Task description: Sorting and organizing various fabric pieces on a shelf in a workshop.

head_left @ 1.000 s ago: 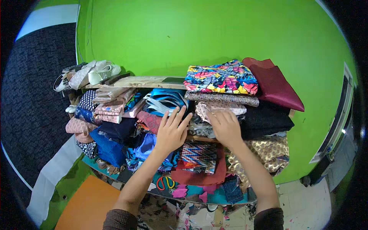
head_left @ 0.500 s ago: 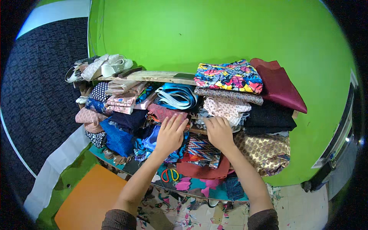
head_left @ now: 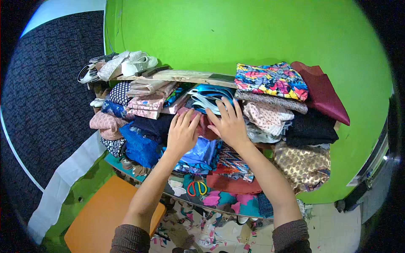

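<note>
My left hand point(head_left: 183, 134) lies with fingers stretched over the left side of a folded dusty-red cloth point(head_left: 206, 127) on the middle shelf. Fingers spread, my right hand point(head_left: 230, 125) covers that cloth's right side, its fingertips reaching up over a rolled blue and white fabric point(head_left: 205, 98). Neither hand is closed on anything. Just below them sits a shiny blue fabric point(head_left: 197, 155). To its right is a zigzag-patterned cloth point(head_left: 230, 160), and a rust-red cloth point(head_left: 232, 184) lies under that.
Scissors point(head_left: 197, 188) with red and yellow handles lie on the teal lower board. A floral folded cloth point(head_left: 272, 82) and maroon material point(head_left: 322, 92) top the right side of the wooden shelf point(head_left: 185, 76). An orange panel point(head_left: 99, 215) stands at lower left; scraps litter the floor.
My right hand has moved up and left, from beside the pale printed cloth to the red cloth and blue roll. Its fingers have spread. The view has shifted slightly.
</note>
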### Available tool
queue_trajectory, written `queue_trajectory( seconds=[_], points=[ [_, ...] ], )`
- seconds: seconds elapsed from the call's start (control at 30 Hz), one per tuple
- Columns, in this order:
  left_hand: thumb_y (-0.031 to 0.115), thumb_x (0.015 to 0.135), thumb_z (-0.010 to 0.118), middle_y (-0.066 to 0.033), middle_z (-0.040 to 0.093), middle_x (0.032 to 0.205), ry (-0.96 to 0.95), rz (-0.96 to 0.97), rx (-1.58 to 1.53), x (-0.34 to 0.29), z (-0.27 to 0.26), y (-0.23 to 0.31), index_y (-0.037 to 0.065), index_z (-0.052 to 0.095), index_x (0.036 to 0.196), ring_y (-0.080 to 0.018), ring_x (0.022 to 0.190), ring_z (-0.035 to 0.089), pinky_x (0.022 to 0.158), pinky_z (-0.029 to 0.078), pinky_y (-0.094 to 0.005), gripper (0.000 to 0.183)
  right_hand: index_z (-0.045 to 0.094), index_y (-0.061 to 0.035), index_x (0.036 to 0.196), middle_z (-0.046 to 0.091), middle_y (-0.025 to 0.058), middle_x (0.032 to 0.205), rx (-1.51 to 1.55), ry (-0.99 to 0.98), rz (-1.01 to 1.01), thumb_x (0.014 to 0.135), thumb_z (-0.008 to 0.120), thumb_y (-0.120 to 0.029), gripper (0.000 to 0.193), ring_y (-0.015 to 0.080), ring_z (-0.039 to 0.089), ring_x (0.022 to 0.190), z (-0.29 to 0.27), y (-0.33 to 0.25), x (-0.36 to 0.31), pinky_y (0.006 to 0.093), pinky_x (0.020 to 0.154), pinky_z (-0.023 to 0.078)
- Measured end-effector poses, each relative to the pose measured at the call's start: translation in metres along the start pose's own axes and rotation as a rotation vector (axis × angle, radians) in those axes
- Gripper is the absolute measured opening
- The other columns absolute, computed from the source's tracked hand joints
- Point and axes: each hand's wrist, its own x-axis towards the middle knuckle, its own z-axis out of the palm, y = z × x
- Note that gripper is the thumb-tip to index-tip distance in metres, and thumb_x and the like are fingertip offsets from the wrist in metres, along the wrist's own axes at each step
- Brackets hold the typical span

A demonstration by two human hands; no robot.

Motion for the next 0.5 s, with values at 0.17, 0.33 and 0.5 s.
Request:
queue_trajectory(
  seconds=[0.17,0.33,0.5],
  points=[
    [0.014,0.077,0.059,-0.0184,0.049,0.130,0.049,-0.053,-0.059,0.022,0.010,-0.052,0.009,0.049,0.130,-0.0331,0.117,0.049,0.099,0.038,-0.0451,0.054,0.047,-0.0294,0.135,0.041,0.0187,0.140,-0.136,-0.043,-0.014,0.075,0.067,-0.022,0.064,0.0359,0.033,0.134,0.043,-0.012,0.059,0.0553,0.109,0.025],
    [0.012,0.074,0.062,-0.0215,0.043,0.135,0.034,-0.063,-0.185,0.021,0.031,-0.086,0.013,0.046,0.133,-0.0378,0.112,0.053,0.090,0.046,-0.0448,0.061,0.040,-0.0277,0.141,0.053,0.0222,0.127,-0.255,-0.099,0.078,0.077,0.060,-0.017,0.068,0.0305,0.056,0.096,0.081,-0.014,0.076,0.0391,0.081,0.043],
    [0.012,0.074,0.063,-0.0200,0.044,0.134,0.018,-0.100,-0.260,0.021,0.057,-0.124,0.013,0.048,0.132,-0.0369,0.112,0.052,0.095,0.043,-0.0437,0.060,0.051,-0.0107,0.132,0.065,0.0141,0.109,-0.225,-0.210,0.130,0.060,0.079,-0.022,0.077,0.0238,0.059,0.084,0.106,-0.018,0.086,0.0363,0.077,0.044]
  ],
)
